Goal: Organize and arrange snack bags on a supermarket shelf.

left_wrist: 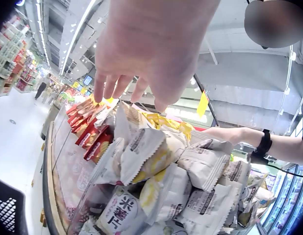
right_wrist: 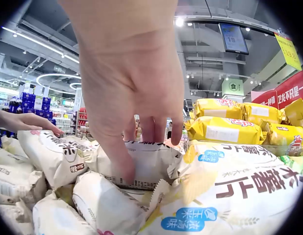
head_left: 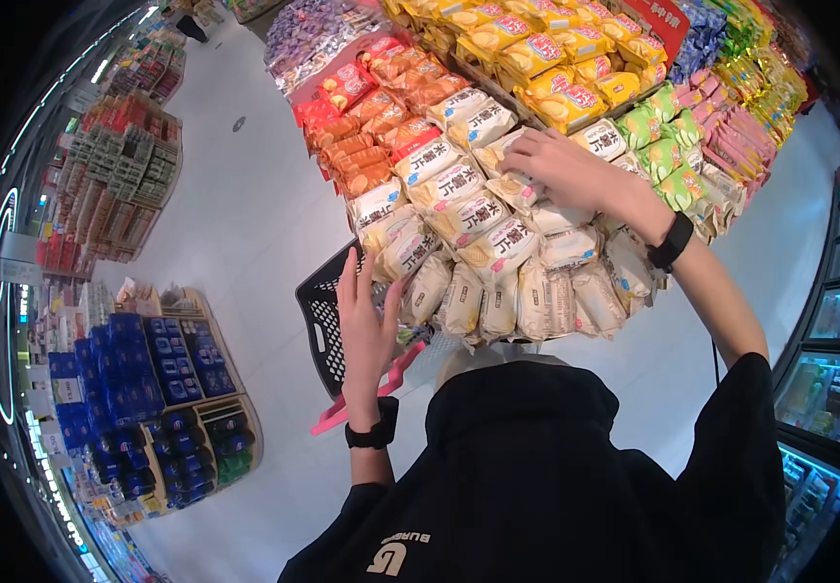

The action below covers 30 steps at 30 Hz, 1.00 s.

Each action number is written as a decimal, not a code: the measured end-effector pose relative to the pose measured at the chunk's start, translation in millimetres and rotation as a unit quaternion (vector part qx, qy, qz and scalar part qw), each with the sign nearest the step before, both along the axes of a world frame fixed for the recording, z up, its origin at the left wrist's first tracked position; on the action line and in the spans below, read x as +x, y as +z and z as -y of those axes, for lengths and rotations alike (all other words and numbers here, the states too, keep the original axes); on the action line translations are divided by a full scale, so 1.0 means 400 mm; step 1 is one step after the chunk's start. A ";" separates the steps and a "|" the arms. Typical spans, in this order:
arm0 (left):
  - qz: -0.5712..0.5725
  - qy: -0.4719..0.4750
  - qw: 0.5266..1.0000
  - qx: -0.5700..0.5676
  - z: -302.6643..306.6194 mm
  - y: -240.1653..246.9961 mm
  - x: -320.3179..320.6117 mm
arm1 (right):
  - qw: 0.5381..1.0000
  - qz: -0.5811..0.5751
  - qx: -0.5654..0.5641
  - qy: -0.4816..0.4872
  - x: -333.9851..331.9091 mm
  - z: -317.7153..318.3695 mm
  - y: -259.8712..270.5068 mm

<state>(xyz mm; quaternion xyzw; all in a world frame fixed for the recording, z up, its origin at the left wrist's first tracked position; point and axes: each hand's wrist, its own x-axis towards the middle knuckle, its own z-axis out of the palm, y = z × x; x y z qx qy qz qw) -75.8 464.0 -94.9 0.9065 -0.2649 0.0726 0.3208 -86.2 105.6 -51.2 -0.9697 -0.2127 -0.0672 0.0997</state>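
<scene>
White snack packets [head_left: 459, 189] are heaped over the front of a display. My right hand [head_left: 570, 175] reaches into the upper part of the heap. In the right wrist view, the right hand [right_wrist: 132, 83] grips a white packet [right_wrist: 149, 164], thumb on its near side and the other fingers over its far side. At the heap's left edge is my left hand [head_left: 366, 335], fingers spread and holding nothing. The left wrist view shows the left hand [left_wrist: 149, 54] above upright white packets [left_wrist: 141, 152]; whether its fingertips touch them I cannot tell.
A black basket [head_left: 321, 325] with a pink handle [head_left: 327, 420] stands beside the display at left. Orange packets [head_left: 371, 112], yellow packets [head_left: 536, 53] and green packets [head_left: 677, 185] border the white ones. Blue drink packs [head_left: 114, 364] are stacked at far left, lit coolers [head_left: 823, 389] at right.
</scene>
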 end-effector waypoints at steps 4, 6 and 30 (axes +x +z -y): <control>0.016 -0.057 0.998 0.023 -0.008 -0.022 0.028 | 0.998 -0.060 -0.002 -0.011 0.024 0.013 0.020; 0.033 -0.068 0.997 0.020 -0.005 -0.030 0.041 | 0.993 -0.064 0.091 -0.025 0.026 0.014 0.040; 0.096 -0.143 0.985 -0.028 -0.022 -0.034 0.131 | 0.849 -0.051 0.482 -0.211 -0.075 -0.009 0.203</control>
